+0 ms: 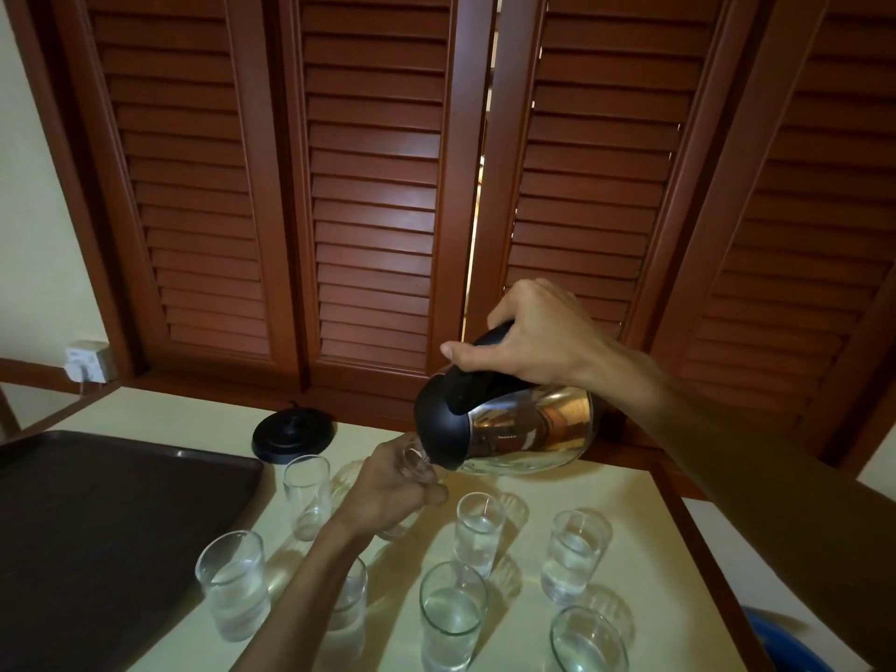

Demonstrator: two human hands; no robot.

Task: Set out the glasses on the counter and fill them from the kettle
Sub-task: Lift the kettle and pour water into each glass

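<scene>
right hand [538, 332] tilting kettle [509, 424], glass [417, 458] seemingly near counter [606, 497] edge

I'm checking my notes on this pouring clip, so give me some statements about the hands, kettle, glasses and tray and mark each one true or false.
1. The right hand grips the handle of the kettle and tips it toward a glass. True.
2. The left hand rests flat on the tray. False: it holds the glass under the kettle's spout.
3. The kettle base sits on the counter with no kettle on it. True.
4. Several glasses stand on the dark tray. False: the visible part of the tray holds none; the glasses stand on the counter.
5. The glass nearest the kettle base looks as full as the others. False: it looks almost empty.
</scene>
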